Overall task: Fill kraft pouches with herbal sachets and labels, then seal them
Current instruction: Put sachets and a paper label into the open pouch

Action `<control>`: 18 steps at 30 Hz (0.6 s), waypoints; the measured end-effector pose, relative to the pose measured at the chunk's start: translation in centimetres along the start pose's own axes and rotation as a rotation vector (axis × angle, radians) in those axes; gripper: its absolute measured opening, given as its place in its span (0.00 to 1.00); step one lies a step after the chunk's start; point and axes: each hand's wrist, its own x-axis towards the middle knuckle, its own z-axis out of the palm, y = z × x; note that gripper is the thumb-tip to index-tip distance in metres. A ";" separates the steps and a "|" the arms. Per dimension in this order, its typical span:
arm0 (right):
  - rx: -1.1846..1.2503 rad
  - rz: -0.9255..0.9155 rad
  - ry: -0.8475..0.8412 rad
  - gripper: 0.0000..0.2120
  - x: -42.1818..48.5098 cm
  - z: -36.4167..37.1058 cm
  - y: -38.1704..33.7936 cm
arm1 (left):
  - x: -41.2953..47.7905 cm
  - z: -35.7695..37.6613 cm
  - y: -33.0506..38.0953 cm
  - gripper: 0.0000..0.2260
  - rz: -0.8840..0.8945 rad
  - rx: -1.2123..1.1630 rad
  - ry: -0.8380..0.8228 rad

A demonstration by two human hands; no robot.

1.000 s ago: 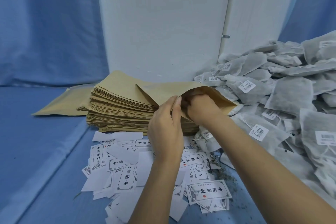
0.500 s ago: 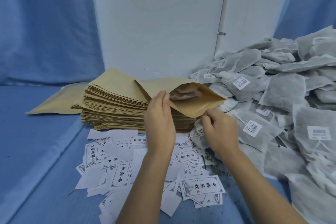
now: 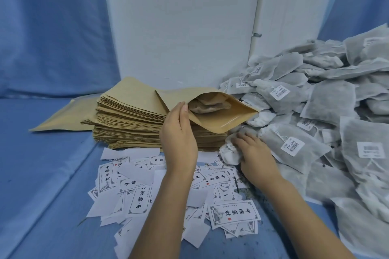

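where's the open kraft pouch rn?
Head view, centre: the open kraft pouch lies atop the pouch stack, its mouth facing right toward the sachet pile, the left hand holding its upper lip.
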 end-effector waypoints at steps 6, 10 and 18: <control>0.253 0.028 0.402 0.15 -0.4 -2.0 -1.5 | 0.0 0.1 -0.1 0.15 0.006 -0.004 -0.002; 0.473 0.013 0.573 0.11 -0.9 -3.9 -2.7 | 0.2 -0.1 -0.3 0.16 -0.010 0.003 0.013; 1.422 0.512 -0.181 0.06 1.6 -8.0 -5.1 | 0.2 0.0 -0.4 0.16 -0.036 -0.006 0.009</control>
